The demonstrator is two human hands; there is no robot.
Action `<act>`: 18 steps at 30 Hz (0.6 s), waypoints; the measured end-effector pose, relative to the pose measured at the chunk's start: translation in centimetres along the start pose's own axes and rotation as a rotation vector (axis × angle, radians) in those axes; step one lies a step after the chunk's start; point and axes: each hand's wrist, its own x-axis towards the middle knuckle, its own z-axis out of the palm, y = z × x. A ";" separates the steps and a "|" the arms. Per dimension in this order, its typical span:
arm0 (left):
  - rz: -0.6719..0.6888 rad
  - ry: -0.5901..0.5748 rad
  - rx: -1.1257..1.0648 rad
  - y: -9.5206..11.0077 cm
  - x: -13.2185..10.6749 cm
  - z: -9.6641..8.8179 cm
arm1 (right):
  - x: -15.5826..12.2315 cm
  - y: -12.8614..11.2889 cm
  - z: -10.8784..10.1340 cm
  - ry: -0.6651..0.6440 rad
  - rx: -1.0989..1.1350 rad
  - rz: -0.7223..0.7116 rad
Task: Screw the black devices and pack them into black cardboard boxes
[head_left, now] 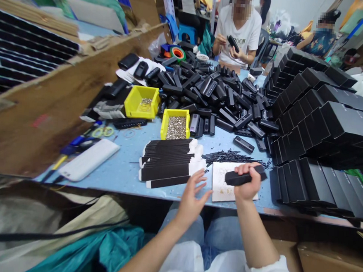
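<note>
My right hand (248,183) is wrapped round a long black object (238,178), with plain dark faces like the parts heaped on the table; its exact kind is unclear. It is held above a white pad (219,188) with small brownish specks on it. My left hand (194,195) has its fingers spread and holds nothing, just right of a row of flat folded black cartons (166,173) with white flaps. Behind the pad lies a spread of thin black sticks (229,157). A single black device (243,144) rests beyond them.
A yellow bin of small metal screws (176,127) and another yellow bin (142,102) stand beyond the cartons. Black devices (203,88) are heaped behind. Stacked black boxes (315,182) wall the right side. A white power bank (89,160) lies left. A co-worker (238,32) sits opposite.
</note>
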 end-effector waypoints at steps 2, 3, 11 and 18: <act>0.151 0.026 0.261 -1.7 1.2 -3.3 | 0.7 1.0 -2.0 -0.095 -0.205 -0.050; 0.215 0.014 0.449 -2.7 1.9 -5.1 | 1.2 1.7 -2.9 -0.156 -0.300 -0.037; 0.212 -0.262 1.146 -5.6 6.0 -11.1 | 5.9 4.6 -5.4 0.164 -0.453 0.028; -0.023 -0.488 0.894 1.4 7.7 -11.3 | 5.7 2.8 -6.1 0.310 -0.746 -0.156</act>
